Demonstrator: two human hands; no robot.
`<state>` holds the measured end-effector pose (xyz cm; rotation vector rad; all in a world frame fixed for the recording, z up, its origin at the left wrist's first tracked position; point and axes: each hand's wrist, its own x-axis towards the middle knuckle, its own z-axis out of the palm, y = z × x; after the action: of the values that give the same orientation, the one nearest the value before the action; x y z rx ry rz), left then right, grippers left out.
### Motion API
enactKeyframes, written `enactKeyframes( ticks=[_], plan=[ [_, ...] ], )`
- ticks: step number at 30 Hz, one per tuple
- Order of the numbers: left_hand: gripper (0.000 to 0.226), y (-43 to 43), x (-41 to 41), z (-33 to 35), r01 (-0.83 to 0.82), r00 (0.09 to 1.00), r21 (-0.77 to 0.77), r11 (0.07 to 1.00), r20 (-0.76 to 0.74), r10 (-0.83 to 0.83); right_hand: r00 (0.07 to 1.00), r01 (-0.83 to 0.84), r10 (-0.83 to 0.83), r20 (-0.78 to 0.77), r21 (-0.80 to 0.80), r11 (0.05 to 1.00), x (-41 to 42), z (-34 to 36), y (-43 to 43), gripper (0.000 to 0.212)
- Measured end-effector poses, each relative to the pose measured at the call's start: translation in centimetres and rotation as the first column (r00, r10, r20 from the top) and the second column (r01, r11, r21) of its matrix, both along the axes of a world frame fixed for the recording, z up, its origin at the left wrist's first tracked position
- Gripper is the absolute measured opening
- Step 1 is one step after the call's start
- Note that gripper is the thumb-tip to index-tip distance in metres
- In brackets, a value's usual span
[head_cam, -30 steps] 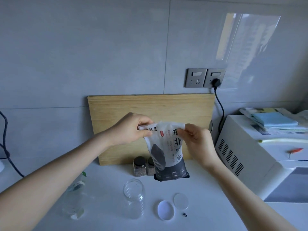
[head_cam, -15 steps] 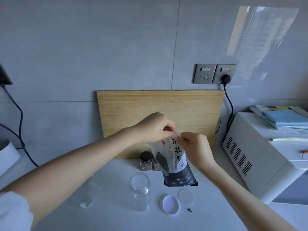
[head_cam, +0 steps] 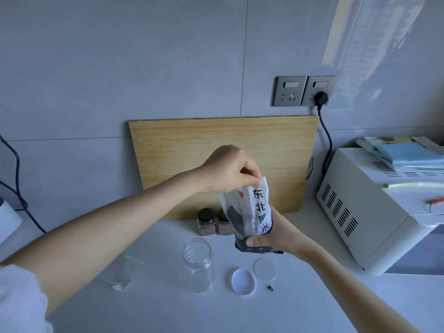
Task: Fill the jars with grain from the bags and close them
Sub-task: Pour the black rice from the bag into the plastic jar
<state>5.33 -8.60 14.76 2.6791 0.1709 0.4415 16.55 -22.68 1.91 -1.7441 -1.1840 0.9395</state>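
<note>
left hand (head_cam: 230,171) pinches bag (head_cam: 249,212) top | right hand (head_cam: 271,239) grips its base - steadying to pour | jar (head_cam: 197,263) open - waiting

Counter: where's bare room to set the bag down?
Bare counter lies nearer than the open jar and the two lids; another strip runs between lids and microwave, under the right forearm. Crowded: small filled jars by the board.

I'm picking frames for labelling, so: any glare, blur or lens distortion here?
Head view: a window reflection glares on the wall tiles at upper right; the wide lens slants the sides of the cutting board; light is soft, shadows faint; print on the bag is sharp, but the clear jar barely stands out from the counter.
</note>
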Motion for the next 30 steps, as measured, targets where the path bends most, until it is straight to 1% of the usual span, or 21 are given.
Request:
enactKeyframes(
  ticks=[1, 3, 5, 7, 9, 11, 13, 16, 19, 23, 30],
  plan=[
    [0.009, 0.1, -0.1, 0.0, -0.014, 1.0, 0.004, 1.0, -0.017, 0.014, 0.999, 0.011, -0.01, -0.044, 0.031, 0.999, -0.1, -0.3, 0.0, 0.076],
    [0.009, 0.4, -0.4, -0.1, -0.044, 0.997, -0.002, 0.999, -0.064, 0.043, 0.997, 0.042, -0.038, -0.068, 0.053, 0.998, -0.1, -0.8, -0.1, 0.07],
    [0.011, 1.0, -0.8, -0.4, -0.089, 0.99, -0.04, 0.995, -0.111, 0.084, 0.999, 0.03, -0.029, -0.031, 0.024, 0.999, -0.2, -1.0, -0.2, 0.065],
    [0.014, 1.8, -1.5, -1.0, -0.146, 0.98, -0.134, 0.98, -0.156, 0.125, 0.999, 0.048, -0.048, 0.015, -0.029, 0.998, 0.2, -1.1, -0.6, 0.061],
    [0.017, 2.3, -2.3, -1.9, -0.19, 0.968, -0.226, 0.955, -0.204, 0.145, 0.994, 0.065, -0.058, 0.091, -0.072, 0.995, 0.9, -0.7, -1.1, 0.06],
    [0.017, 2.5, -3.2, -3.2, -0.218, 0.96, -0.29, 0.932, -0.235, 0.151, 0.984, 0.047, -0.024, 0.177, -0.131, 0.99, 1.6, -0.4, -1.4, 0.061],
    [0.018, 2.6, -3.9, -4.7, -0.234, 0.959, -0.357, 0.904, -0.236, 0.155, 0.973, 0.006, 0.04, 0.229, -0.194, 0.981, 1.6, -0.1, -1.4, 0.062],
    [0.021, 2.7, -4.5, -6.5, -0.259, 0.955, -0.424, 0.868, -0.244, 0.166, 0.964, -0.038, 0.104, 0.246, -0.26, 0.965, 1.6, -0.3, -1.4, 0.061],
    [0.019, 2.9, -5.1, -7.9, -0.277, 0.952, -0.487, 0.828, -0.257, 0.167, 0.947, -0.066, 0.161, 0.278, -0.323, 0.944, 1.4, -0.6, -1.2, 0.061],
    [0.022, 3.4, -5.9, -10.0, -0.309, 0.947, -0.58, 0.754, -0.258, 0.189, 0.917, -0.078, 0.217, 0.335, -0.381, 0.921, 1.2, -0.2, -0.7, 0.053],
    [0.016, 4.3, -6.8, -12.5, -0.361, 0.933, -0.674, 0.644, -0.257, 0.253, 0.841, -0.083, 0.311, 0.443, -0.462, 0.883, 0.6, 1.0, 0.4, 0.04]
  ],
)
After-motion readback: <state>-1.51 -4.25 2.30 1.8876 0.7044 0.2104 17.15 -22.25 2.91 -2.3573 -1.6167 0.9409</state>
